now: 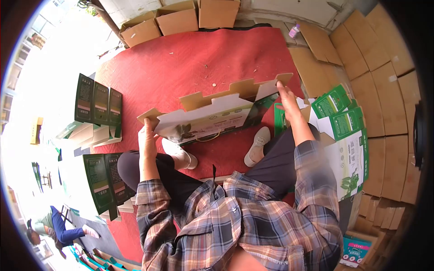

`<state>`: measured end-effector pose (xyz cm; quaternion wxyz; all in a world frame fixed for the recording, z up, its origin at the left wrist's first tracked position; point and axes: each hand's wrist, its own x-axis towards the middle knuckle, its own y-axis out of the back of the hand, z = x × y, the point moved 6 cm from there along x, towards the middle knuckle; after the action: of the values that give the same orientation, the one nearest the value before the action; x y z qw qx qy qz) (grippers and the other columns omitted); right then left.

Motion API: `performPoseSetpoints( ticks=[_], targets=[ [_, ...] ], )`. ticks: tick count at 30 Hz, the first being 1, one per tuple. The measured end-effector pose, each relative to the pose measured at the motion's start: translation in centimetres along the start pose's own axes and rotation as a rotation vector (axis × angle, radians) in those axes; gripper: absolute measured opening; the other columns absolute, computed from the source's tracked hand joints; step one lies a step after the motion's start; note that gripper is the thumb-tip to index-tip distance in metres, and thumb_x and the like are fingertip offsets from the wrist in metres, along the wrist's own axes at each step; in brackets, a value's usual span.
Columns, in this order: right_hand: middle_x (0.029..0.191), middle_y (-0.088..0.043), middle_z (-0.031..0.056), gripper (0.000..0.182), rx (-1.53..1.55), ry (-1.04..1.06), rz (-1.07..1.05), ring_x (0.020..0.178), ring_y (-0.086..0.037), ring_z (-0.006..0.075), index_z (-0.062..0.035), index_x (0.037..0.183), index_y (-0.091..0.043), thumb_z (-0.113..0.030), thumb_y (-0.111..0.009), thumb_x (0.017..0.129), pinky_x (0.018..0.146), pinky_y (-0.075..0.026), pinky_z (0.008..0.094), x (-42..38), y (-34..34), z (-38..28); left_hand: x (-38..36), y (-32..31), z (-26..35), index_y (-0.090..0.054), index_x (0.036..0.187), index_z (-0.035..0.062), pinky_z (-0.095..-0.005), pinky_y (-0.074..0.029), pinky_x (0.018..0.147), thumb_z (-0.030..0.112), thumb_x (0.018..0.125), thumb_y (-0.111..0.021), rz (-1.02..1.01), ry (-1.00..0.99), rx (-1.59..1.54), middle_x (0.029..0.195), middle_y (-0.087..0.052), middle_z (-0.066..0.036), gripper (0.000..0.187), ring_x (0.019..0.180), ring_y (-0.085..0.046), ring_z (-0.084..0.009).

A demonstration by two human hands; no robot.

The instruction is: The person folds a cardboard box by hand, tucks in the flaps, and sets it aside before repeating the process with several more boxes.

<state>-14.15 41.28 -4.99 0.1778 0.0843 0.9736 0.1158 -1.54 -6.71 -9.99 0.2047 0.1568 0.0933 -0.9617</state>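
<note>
Between my knees I hold a partly folded printed carton (217, 123), white and green outside and brown inside, with its notched flaps standing up and a cord handle on its near side. My left hand (147, 136) is closed on the carton's left end, thumb against the flap. At the opposite end my right hand (288, 100) grips the right flap's corner. The carton's underside is hidden from me. To the right of my right hand lies a pile of green and white cartons (346, 156).
Dark green folded cartons (100, 101) stand on the left, with more cartons (104, 180) nearer me. Open brown boxes (176, 20) line the far edge of the red mat (181, 63). Stacked brown boxes (384, 95) form a wall on the right. Another person (56, 223) sits at lower left.
</note>
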Motion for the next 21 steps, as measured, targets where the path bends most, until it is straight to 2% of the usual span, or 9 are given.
performPoseSetpoints(
  ticks=[3, 4, 5, 8, 9, 12, 13, 17, 21],
  targets=[
    [0.149, -0.024, 0.0148, 0.094, -0.001, -0.007, -0.16, 0.138, -0.02, 0.033, -0.0098, 0.141, -0.029, -0.071, -0.055, 0.075, 0.098, -0.03, 0.0608, 0.2, 0.0, 0.6, -0.3, -0.1, 0.2, -0.06, 0.114, 0.0047, -0.0329, -0.047, 0.079, 0.045, 0.087, -0.061, -0.022, -0.005, -0.002, 0.106, -0.063, -0.005, 0.049, 0.096, -0.058, -0.0155],
    [0.149, -0.024, 0.0148, 0.094, -0.002, -0.006, -0.153, 0.138, -0.02, 0.033, -0.0098, 0.141, -0.029, -0.071, -0.055, 0.075, 0.098, -0.03, 0.0608, 0.2, 0.2, 0.6, -0.6, -0.6, 0.6, -0.062, 0.111, 0.0056, -0.0307, -0.045, 0.077, 0.044, 0.083, -0.068, -0.035, -0.022, 0.024, 0.102, -0.063, -0.003, 0.048, 0.095, -0.057, -0.0135],
    [0.149, -0.025, 0.015, 0.095, 0.004, -0.006, -0.185, 0.138, -0.021, 0.0323, -0.0097, 0.142, -0.028, -0.071, -0.055, 0.075, 0.099, -0.03, 0.0597, 0.2, 0.2, 0.7, -0.6, -0.7, 0.5, -0.063, 0.11, 0.0069, -0.0324, -0.046, 0.08, 0.034, 0.083, -0.069, -0.073, 0.02, -0.004, 0.101, -0.064, -0.003, 0.038, 0.094, -0.057, -0.0132],
    [0.149, -0.025, 0.0148, 0.097, 0.04, -0.035, -0.214, 0.138, -0.021, 0.0308, -0.0093, 0.143, -0.027, -0.071, -0.056, 0.075, 0.1, -0.03, 0.0578, 0.5, 0.6, 1.3, -1.6, -1.7, 0.7, -0.062, 0.114, 0.0079, -0.034, -0.046, 0.083, 0.029, 0.086, -0.066, -0.216, 0.013, -0.047, 0.104, -0.062, -0.002, 0.035, 0.097, -0.057, -0.0151],
    [0.149, -0.025, 0.0144, 0.098, 0.07, -0.065, -0.222, 0.138, -0.022, 0.0301, -0.0091, 0.144, -0.026, -0.071, -0.057, 0.074, 0.1, -0.03, 0.057, 0.6, 0.6, 1.7, -1.8, -1.8, 0.6, -0.056, 0.123, 0.0078, -0.036, -0.046, 0.085, 0.025, 0.089, -0.062, -0.225, 0.027, -0.027, 0.114, -0.059, -0.004, 0.039, 0.104, -0.055, -0.0177],
    [0.147, -0.03, 0.0129, 0.094, 0.111, -0.083, -0.345, 0.137, -0.023, 0.0277, -0.0087, 0.142, -0.031, -0.069, -0.058, 0.075, 0.1, -0.032, 0.0526, 0.7, -0.2, 1.9, -3.6, -3.9, 1.9, -0.05, 0.125, 0.0057, -0.041, -0.049, 0.082, 0.026, 0.091, -0.058, -0.19, 0.034, -0.051, 0.117, -0.057, -0.01, 0.039, 0.103, -0.057, -0.0203],
    [0.129, -0.051, 0.0074, 0.069, 0.192, -0.067, -0.397, 0.12, -0.045, 0.0203, -0.0079, 0.136, -0.042, -0.054, -0.057, 0.086, 0.098, -0.038, 0.0383, -0.7, -1.1, -0.1, -3.5, -4.2, 1.6, -0.048, 0.128, 0.0049, -0.0402, -0.047, 0.085, 0.03, 0.093, -0.055, -0.214, -0.014, -0.072, 0.12, -0.055, -0.011, 0.043, 0.106, -0.055, -0.0212],
    [0.126, -0.053, 0.0085, 0.064, 0.146, -0.069, -0.45, 0.114, -0.051, 0.0188, -0.0046, 0.135, -0.042, -0.047, -0.055, 0.089, 0.095, -0.041, 0.0325, -1.9, -2.0, -2.5, -5.8, -5.5, 3.2, -0.039, 0.138, 0.0061, -0.0357, -0.045, 0.09, 0.033, 0.097, -0.048, -0.089, -0.09, 0.01, 0.124, -0.052, -0.01, 0.05, 0.108, -0.054, -0.0214],
    [0.124, -0.054, 0.0081, 0.067, 0.261, -0.004, -0.516, 0.118, -0.048, 0.0212, -0.0052, 0.132, -0.046, -0.048, -0.061, 0.084, 0.095, -0.04, 0.0374, -0.9, -2.6, -3.4, -6.6, -5.4, 3.1, -0.034, 0.142, 0.0061, -0.0336, -0.04, 0.097, 0.029, 0.098, -0.047, -0.071, -0.049, -0.044, 0.131, -0.048, -0.008, 0.051, 0.119, -0.046, -0.0195]
  ],
)
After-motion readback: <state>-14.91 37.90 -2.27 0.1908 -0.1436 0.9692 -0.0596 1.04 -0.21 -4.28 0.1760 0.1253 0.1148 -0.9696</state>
